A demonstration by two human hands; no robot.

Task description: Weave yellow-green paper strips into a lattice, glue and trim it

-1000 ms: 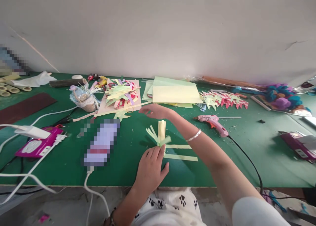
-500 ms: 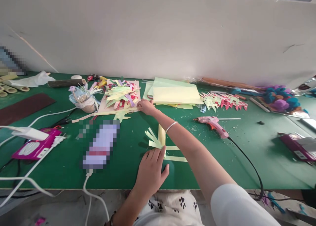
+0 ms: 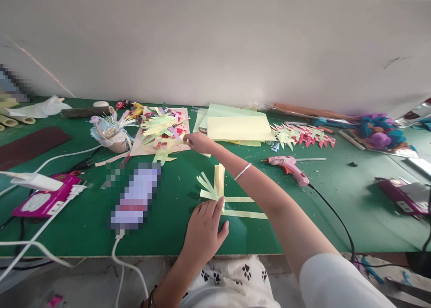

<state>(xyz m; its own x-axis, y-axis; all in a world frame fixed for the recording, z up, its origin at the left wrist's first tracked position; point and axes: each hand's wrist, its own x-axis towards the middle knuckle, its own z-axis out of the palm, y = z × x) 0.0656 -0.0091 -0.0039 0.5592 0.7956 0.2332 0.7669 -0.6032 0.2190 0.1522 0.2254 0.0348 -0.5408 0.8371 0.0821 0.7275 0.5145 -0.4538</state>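
My left hand [image 3: 205,227] lies palm down near the table's front edge. Its fingers are stretched out, with the tips resting on the corner of a small weave of paper strips [image 3: 219,181]. Pale green and yellow ends fan out to the left, and two strips run right beneath my forearm. Farther off, my right hand [image 3: 199,143] is closed in a pinch on a pale yellow paper strip [image 3: 206,155] beside a pile of cut paper strips [image 3: 161,126]. That pile, in green, red and purple, sits on a pink sheet [image 3: 137,148].
Paper sheets [image 3: 239,127] lie at the back, with woven paper pieces [image 3: 305,135] beside them. A pink glue gun [image 3: 291,166] with its cord rests to the right. Leftward are a phone [image 3: 136,198], a magenta power strip [image 3: 47,195], white cables and a decorated pot [image 3: 114,139].
My right hand has shifted slightly left over the strip pile, and a pale yellow strip at its front edge has moved with it. My left hand stays on the weave.
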